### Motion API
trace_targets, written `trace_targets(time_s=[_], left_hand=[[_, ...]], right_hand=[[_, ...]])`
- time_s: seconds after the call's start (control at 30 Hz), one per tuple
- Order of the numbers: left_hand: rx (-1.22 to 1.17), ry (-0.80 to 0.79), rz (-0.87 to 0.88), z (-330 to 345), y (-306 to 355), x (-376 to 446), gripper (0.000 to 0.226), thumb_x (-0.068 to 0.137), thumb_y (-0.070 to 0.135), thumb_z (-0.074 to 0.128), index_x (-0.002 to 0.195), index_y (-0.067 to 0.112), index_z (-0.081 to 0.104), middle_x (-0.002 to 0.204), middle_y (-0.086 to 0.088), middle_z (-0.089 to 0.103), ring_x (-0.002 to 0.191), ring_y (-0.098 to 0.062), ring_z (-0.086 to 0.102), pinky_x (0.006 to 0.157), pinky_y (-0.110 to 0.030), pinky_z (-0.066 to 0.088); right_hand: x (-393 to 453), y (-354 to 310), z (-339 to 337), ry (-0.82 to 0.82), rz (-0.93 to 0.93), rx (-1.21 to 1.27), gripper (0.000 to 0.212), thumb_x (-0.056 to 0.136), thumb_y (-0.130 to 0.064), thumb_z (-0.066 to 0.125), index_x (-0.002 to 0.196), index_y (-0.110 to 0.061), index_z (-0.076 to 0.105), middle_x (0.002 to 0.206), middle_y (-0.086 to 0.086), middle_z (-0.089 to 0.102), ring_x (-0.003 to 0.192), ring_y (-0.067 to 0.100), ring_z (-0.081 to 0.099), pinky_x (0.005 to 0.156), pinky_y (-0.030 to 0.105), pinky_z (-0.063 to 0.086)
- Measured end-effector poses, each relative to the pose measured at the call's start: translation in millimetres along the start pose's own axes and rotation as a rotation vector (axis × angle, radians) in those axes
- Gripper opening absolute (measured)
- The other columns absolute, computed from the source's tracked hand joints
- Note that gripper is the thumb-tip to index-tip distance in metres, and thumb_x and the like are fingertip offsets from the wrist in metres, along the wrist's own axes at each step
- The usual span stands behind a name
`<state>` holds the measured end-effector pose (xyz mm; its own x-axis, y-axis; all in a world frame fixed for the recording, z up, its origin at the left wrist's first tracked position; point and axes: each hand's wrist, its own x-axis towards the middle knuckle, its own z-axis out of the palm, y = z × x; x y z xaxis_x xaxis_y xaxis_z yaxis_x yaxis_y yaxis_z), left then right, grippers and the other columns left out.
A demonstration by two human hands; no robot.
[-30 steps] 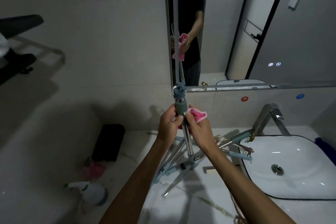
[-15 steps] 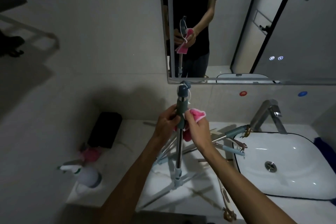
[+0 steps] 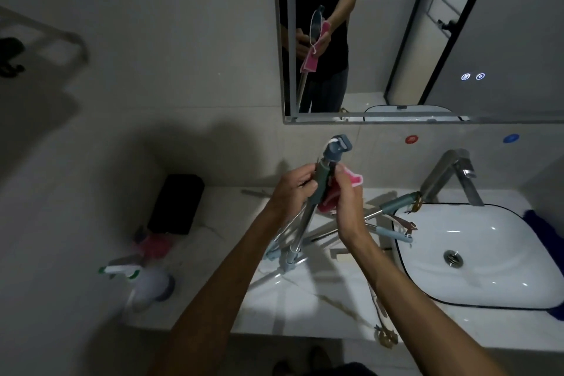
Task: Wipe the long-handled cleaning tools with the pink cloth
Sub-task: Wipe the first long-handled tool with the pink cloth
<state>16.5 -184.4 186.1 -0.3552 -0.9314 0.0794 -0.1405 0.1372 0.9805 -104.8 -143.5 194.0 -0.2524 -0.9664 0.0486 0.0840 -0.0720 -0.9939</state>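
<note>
I hold one long-handled tool nearly upright over the counter; it has a teal grip with a hanging loop on top and a metal shaft below. My left hand grips the teal handle from the left. My right hand holds the pink cloth against the handle's right side. Several more long-handled tools lie crossed on the white marble counter under my hands.
A white basin with a chrome tap sits at the right. A spray bottle and a black box stand at the counter's left. A mirror hangs above, and a small brush lies at the front edge.
The held tool has come down through my hands, so the teal grip end now sits just above my fingers. Both hands keep their hold, and the view has tilted down.
</note>
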Motion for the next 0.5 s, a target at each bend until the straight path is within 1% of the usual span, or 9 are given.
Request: trace_targets(time_s=[0.07,0.13,0.17,0.2,0.23,0.27,0.33,0.4,0.5], left_hand=[[-0.006,0.022,-0.018,6.8,-9.3,-5.1,0.040,0.093,-0.005,0.049,0.117,0.021,0.067,0.109,0.002,0.072,0.104,-0.016,0.068,0.091,-0.033,0.054],[0.079,0.109,0.004,10.1,-21.9,-6.6,0.039,0.091,0.000,0.058,0.124,0.018,0.067,0.114,0.005,0.068,0.108,-0.012,0.065,0.098,-0.041,0.054],[0.132,0.159,0.019,9.8,-27.1,-6.4,0.040,0.090,0.002,0.062,0.126,0.017,0.066,0.116,0.003,0.065,0.108,-0.011,0.063,0.098,-0.045,0.053],[0.158,0.205,0.030,8.9,-27.5,-6.7,0.041,0.089,0.004,0.064,0.127,0.016,0.065,0.117,0.002,0.063,0.106,-0.011,0.063,0.096,-0.046,0.054],[0.163,0.246,0.045,8.1,-24.5,-6.4,0.040,0.089,0.005,0.064,0.127,0.016,0.064,0.118,0.002,0.062,0.105,-0.010,0.063,0.093,-0.045,0.056],[0.160,0.278,0.074,7.4,-18.8,-5.4,0.039,0.090,0.005,0.064,0.128,0.016,0.063,0.118,0.002,0.061,0.103,-0.010,0.063,0.091,-0.043,0.057],[0.143,0.308,0.150,5.7,-2.9,-1.3,0.039,0.092,0.007,0.064,0.130,0.015,0.060,0.119,-0.001,0.061,0.102,-0.008,0.063,0.088,-0.034,0.059],[0.147,0.302,0.202,3.4,9.9,4.8,0.039,0.093,0.010,0.064,0.132,0.013,0.060,0.118,-0.002,0.064,0.100,-0.007,0.064,0.084,-0.027,0.059],[0.214,0.297,0.201,-2.6,14.6,13.1,0.037,0.093,0.014,0.066,0.129,0.013,0.062,0.116,0.000,0.068,0.097,-0.004,0.064,0.083,-0.021,0.058]], right_hand=[[-2.6,7.4,-1.7,0.010,0.054,-0.011,0.072,0.097,-0.062,0.032,0.083,0.003,0.059,0.066,0.019,0.054,0.062,0.026,0.048,0.056,0.030,0.039],[-5.4,11.9,-2.2,-0.005,0.124,0.009,0.077,0.094,-0.072,0.024,0.084,-0.008,0.066,0.073,0.023,0.059,0.070,0.028,0.053,0.069,0.034,0.044],[-6.7,11.7,-1.8,-0.026,0.150,0.031,0.077,0.096,-0.073,0.019,0.094,-0.015,0.070,0.086,0.022,0.067,0.082,0.030,0.061,0.081,0.038,0.048],[-7.1,11.0,-1.2,-0.047,0.163,0.057,0.074,0.097,-0.071,0.016,0.108,-0.021,0.071,0.100,0.015,0.073,0.097,0.027,0.067,0.092,0.042,0.049],[-7.0,9.1,-0.4,-0.065,0.169,0.081,0.070,0.098,-0.066,0.017,0.117,-0.022,0.068,0.108,0.008,0.075,0.107,0.024,0.067,0.099,0.045,0.049],[-5.3,7.6,1.1,-0.074,0.172,0.095,0.066,0.100,-0.062,0.020,0.120,-0.021,0.067,0.110,0.005,0.075,0.111,0.023,0.067,0.102,0.047,0.049],[0.3,7.5,5.7,-0.076,0.150,0.085,0.059,0.103,-0.057,0.028,0.121,-0.017,0.068,0.110,0.008,0.075,0.109,0.026,0.067,0.099,0.048,0.051],[6.2,8.6,11.1,-0.061,0.092,0.074,0.055,0.102,-0.051,0.031,0.122,-0.014,0.067,0.111,0.013,0.073,0.103,0.028,0.068,0.088,0.044,0.054],[14.9,11.9,14.9,-0.015,0.061,0.198,0.048,0.103,-0.037,0.037,0.118,-0.001,0.064,0.104,0.022,0.067,0.090,0.026,0.062,0.077,0.036,0.051]])
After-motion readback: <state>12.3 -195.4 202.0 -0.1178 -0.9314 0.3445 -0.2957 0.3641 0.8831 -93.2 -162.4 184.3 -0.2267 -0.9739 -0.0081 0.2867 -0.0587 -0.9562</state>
